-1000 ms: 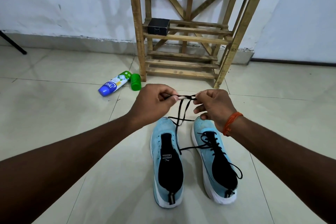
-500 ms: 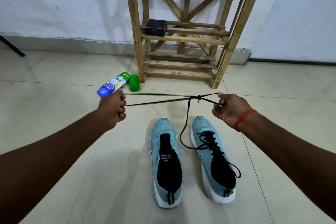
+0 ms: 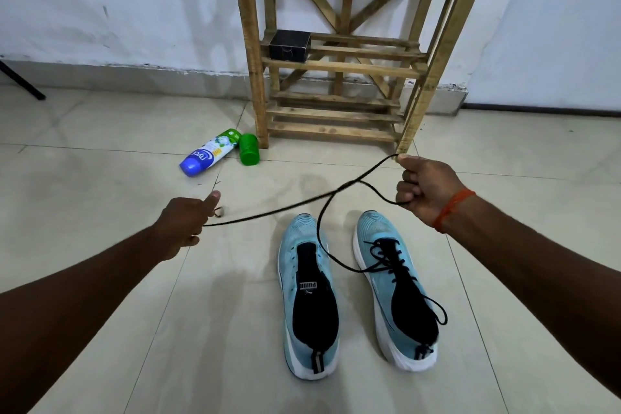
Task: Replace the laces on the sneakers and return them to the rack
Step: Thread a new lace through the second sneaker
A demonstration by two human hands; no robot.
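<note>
Lace [image 3: 347,184] aloft — pinching one end in the curled fingers of the left hand [image 3: 183,222], gripping a loop in the fisted right hand [image 3: 425,190], stretching it above the sneakers [image 3: 379,232] lying side by side on the floor [image 3: 100,195] just before the rack [image 3: 250,44].

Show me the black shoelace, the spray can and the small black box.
black shoelace [image 3: 348,184], head view, where it crosses itself.
spray can [image 3: 206,155], head view, middle of its lying body.
small black box [image 3: 288,52], head view, front face.
</note>
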